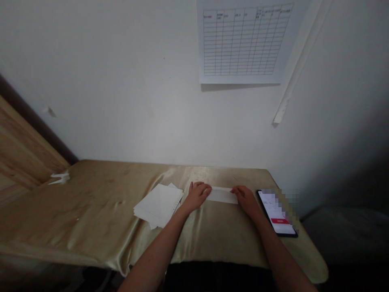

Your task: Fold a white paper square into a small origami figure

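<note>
A white strip of paper, apparently a folded sheet, lies on the gold cloth between my hands. My left hand has its fingers closed on the strip's left end, with the thumb along the near side. At the opposite end, my right hand pinches the upper right corner. To the left of my left forearm sits a loose stack of white paper sheets, unevenly piled, some with torn-looking perforated edges.
A smartphone with a lit screen rests right of my right forearm. The table is covered in shiny, wrinkled gold cloth. White scraps lie at its far left. A printed chart hangs on the wall behind.
</note>
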Tool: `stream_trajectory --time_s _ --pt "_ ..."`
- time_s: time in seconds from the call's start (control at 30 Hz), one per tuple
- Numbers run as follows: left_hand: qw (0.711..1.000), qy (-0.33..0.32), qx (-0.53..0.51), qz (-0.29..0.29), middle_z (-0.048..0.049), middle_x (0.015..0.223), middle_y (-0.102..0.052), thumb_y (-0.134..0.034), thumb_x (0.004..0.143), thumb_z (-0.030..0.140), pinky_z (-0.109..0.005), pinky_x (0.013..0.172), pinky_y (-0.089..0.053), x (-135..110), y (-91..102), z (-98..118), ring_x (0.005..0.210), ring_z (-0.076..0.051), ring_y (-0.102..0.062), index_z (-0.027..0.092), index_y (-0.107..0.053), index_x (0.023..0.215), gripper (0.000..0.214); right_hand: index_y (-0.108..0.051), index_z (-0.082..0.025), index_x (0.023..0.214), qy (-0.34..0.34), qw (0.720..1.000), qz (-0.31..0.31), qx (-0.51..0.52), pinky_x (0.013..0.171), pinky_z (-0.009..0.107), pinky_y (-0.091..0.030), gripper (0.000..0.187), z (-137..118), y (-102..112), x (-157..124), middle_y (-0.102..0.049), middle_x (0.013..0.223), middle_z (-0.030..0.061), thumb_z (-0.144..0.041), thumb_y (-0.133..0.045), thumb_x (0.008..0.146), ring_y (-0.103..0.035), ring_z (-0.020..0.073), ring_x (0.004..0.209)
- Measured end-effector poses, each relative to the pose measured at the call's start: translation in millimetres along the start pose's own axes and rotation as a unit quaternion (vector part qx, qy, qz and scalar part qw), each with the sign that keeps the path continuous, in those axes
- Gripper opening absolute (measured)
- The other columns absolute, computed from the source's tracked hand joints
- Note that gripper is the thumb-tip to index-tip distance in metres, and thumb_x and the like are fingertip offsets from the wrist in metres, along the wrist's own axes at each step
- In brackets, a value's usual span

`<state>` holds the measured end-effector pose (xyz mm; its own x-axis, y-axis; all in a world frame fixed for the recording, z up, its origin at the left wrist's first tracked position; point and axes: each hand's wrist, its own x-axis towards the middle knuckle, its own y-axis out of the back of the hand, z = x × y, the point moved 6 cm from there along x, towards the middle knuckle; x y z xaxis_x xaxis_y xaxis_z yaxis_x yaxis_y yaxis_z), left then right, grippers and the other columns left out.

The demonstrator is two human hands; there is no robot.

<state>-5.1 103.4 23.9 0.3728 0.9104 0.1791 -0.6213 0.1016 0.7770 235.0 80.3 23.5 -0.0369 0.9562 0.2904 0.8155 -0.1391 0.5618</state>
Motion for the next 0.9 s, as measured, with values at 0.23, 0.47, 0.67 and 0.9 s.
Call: stream_trajectory --time_s 0.23,0.47,0.67,0.9 --pt "1.0 0.022 -0.014 -0.002 0.0016 0.125 -0.067 -0.03 0.103 0.036 -0.059 0.12 -0.006 2 -0.5 -3 0.129 -0.021 -0.047 0.031 -0.068 0.11 0.039 -0.071 -0.022 0.077 -0.005 0.999 -0.003 0.051 0.091 0.036 -0.043 0.051 -12 4 -5 -0.069 0.092 0.0062 -0.052 -0.034 0.095 -0.061 0.0221 0.095" --pt "1.0 0.01 0.001 -0.011 0.0026 0.125 -0.068 -0.054 0.094 0.038 -0.061 0.119 -0.006 3 -3.1 -6 0.13 -0.025 -0.045 0.031 -0.074 0.091 0.021 -0.067 -0.022 0.066 -0.011 0.998 -0.043 0.043 0.089 0.038 -0.045 0.045 -14 -3 -4 -0.069 0.081 0.0064 -0.053 -0.045 0.09 -0.062 0.0232 0.088" --pt "0.999 -0.023 0.021 -0.04 0.0018 0.131 -0.064 -0.07 0.084 0.038 -0.062 0.117 -0.004 -1 0.4 2 0.132 -0.028 -0.042 0.035 -0.075 0.098 0.016 -0.072 -0.02 0.1 -0.023 0.997 -0.049 0.047 0.081 0.037 -0.05 0.032 -2 -8 -4 -0.068 0.081 0.0046 -0.043 -0.058 0.082 -0.062 0.0212 0.079" --pt "0.995 -0.029 0.031 -0.093 0.002 0.141 -0.057 -0.076 0.077 0.035 -0.066 0.115 -0.004 -3 4.6 5 0.139 -0.032 -0.036 0.039 -0.072 0.108 0.032 -0.076 -0.023 0.091 0.039 0.998 -0.04 -0.023 0.096 0.041 -0.046 0.023 -1 -7 -3 -0.069 0.102 0.0082 -0.039 -0.06 0.084 -0.06 0.0238 0.104"
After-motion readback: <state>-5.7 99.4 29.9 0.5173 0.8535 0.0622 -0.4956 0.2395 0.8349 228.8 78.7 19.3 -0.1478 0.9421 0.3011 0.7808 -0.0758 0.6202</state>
